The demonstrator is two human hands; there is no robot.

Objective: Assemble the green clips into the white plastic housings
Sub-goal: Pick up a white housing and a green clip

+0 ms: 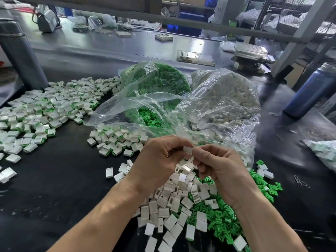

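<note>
My left hand (160, 159) and my right hand (220, 166) meet above the table, and both pinch one white housing (188, 149) between their fingertips. No green clip shows in the fingers. Below the hands lies a heap of loose white housings (174, 206). A heap of loose green clips (227, 219) spreads to its right. A clear bag of green clips (154, 88) and a clear bag of white housings (227, 99) lie open behind the hands.
Several housings with green showing inside (45, 110) cover the black table (63, 179) at the left, with a smaller pile (116, 140) near the bags. A dark bottle (312, 91) stands at the right, a grey post (18, 51) at the left. Paper clips (301, 181) lie at the right.
</note>
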